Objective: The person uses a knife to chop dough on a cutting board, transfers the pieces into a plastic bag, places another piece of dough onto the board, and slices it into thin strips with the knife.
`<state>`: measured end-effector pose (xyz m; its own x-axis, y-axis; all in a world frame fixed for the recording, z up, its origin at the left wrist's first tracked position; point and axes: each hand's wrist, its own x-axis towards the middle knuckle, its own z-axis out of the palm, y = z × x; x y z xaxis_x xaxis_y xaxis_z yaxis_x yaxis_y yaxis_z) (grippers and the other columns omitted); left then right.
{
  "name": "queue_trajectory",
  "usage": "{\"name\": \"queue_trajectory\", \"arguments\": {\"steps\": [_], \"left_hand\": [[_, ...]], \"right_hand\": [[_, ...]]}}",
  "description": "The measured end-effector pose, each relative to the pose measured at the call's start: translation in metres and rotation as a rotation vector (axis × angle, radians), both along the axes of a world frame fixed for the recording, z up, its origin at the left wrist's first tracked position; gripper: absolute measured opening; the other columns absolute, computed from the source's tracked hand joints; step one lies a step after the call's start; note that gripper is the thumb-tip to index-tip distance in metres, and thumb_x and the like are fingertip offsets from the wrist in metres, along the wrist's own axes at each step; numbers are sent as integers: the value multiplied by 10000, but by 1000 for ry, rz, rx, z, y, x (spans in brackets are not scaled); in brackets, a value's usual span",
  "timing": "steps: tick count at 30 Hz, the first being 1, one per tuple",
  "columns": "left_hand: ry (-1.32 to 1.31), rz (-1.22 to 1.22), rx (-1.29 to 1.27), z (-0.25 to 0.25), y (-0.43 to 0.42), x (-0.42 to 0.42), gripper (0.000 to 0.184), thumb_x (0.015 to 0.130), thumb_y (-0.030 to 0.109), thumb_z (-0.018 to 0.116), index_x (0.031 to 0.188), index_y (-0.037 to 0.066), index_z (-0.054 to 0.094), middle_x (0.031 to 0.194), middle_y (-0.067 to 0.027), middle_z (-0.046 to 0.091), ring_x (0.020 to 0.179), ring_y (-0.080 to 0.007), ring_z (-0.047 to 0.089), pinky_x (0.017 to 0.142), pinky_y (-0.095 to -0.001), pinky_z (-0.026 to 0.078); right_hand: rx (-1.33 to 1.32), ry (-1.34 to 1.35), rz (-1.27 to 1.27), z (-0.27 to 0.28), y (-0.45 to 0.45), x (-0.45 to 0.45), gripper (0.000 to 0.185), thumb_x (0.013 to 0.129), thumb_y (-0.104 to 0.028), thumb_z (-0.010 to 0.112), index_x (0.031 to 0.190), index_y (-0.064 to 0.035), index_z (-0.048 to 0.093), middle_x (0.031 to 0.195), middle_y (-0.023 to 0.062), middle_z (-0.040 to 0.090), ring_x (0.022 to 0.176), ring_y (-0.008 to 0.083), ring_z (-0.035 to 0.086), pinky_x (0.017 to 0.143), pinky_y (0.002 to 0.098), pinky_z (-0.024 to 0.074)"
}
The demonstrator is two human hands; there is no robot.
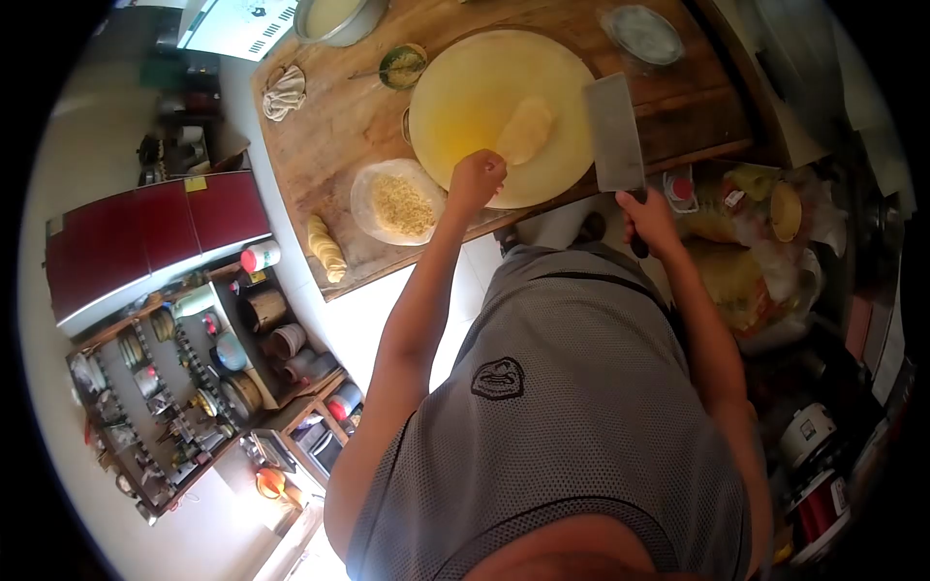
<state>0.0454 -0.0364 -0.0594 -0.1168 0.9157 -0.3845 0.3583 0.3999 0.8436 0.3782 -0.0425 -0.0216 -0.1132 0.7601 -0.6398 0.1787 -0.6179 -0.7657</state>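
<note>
Your round yellow board (494, 68) sits at the near edge of a wooden table (320, 145), straight ahead of you; take its middle as the clock's centre. A flat, pale piece of dough (530, 131) lies on it, a little toward four o'clock. Your left hand (478, 181) reaches over the rim at about seven o'clock, fingers curled at the dough's near end; the view is too small to tell whether they pinch it or only rest beside it. Your right hand (651, 221) is wrapped around the handle of a broad cleaver (617, 136). The blade stretches toward twelve, beside the board's three o'clock rim, apparently held out there so the metal stays clear of your body and left fingers.

A clear bag of pale crumbly bits (402, 205) lies at eight o'clock, seemingly placed for your left hand's easy reach. A small bowl (402, 68) stands at ten, just beside the rim, perhaps for the same reason. A clear dish (642, 36) sits at two, apart from the board.
</note>
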Motion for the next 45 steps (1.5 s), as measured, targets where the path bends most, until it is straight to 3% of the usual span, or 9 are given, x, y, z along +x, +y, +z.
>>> {"name": "queue_trajectory", "arguments": {"steps": [3, 6, 13, 15, 18, 22, 27, 34, 45], "left_hand": [[290, -111, 69, 4, 12, 9, 220, 916, 181, 656, 923, -33, 708, 741, -150, 719, 609, -199, 718, 562, -310, 557], [356, -132, 20, 14, 20, 8, 211, 915, 172, 646, 933, -29, 712, 747, -152, 721, 603, -204, 719, 565, -325, 562], [270, -224, 31, 48, 64, 13, 213, 917, 163, 634, 939, -35, 709, 743, -154, 715, 592, -189, 704, 587, -327, 555], [307, -265, 26, 49, 85, 20, 202, 900, 169, 636, 939, -11, 719, 756, -165, 715, 648, -240, 714, 635, -360, 555], [536, -465, 82, 47, 119, 31, 183, 850, 180, 634, 934, 64, 747, 868, -191, 724, 815, -380, 697, 749, -432, 542], [769, -754, 65, 48, 154, 36, 159, 860, 132, 620, 949, 46, 720, 825, -160, 717, 741, -318, 693, 713, -399, 543], [876, -1033, 12, 45, 176, 35, 152, 860, 141, 618, 977, 82, 695, 942, -156, 701, 890, -366, 666, 765, -444, 523], [915, -1106, 130, 48, 173, 42, 194, 901, 185, 583, 1019, 116, 722, 1034, -136, 684, 965, -357, 666, 820, -467, 538], [890, -972, 159, 42, 164, 34, 198, 912, 230, 579, 1009, 136, 724, 1027, -108, 679, 990, -341, 658, 828, -442, 532]], "right_hand": [[-36, 49, 46, -7, 4, 12, 255, 990, -241, 666, 995, -13, 554, 694, 39, 554, 477, 136, 528, 451, 339, 512], [-13, 111, 70, -16, 6, 20, 259, 985, -241, 674, 1000, -12, 555, 711, 42, 562, 480, 132, 534, 453, 335, 514], [-80, 130, 100, -27, 18, 31, 276, 970, -241, 692, 1016, -3, 559, 711, 49, 562, 485, 147, 549, 462, 352, 522], [-104, 138, 100, -29, 21, 34, 276, 970, -240, 692, 1020, -3, 560, 710, 50, 562, 485, 149, 549, 463, 357, 524], [-148, 161, 88, -33, 25, 38, 264, 968, -233, 695, 1021, -13, 559, 703, 44, 552, 490, 146, 547, 472, 362, 530], [-183, 215, 70, -38, 24, 44, 234, 968, -211, 690, 1012, -26, 553, 696, 37, 541, 498, 141, 544, 482, 367, 541], [-182, 249, 75, -43, 22, 46, 227, 969, -201, 685, 1004, -26, 546, 695, 35, 537, 499, 140, 544, 475, 363, 543], [-182, 268, 99, -47, 21, 49, 234, 969, -197, 675, 1017, -5, 549, 697, 37, 540, 495, 142, 545, 457, 349, 540], [-174, 290, 99, -54, 20, 47, 225, 966, -189, 674, 1042, -4, 571, 702, 41, 542, 488, 139, 542, 442, 346, 528]]}}
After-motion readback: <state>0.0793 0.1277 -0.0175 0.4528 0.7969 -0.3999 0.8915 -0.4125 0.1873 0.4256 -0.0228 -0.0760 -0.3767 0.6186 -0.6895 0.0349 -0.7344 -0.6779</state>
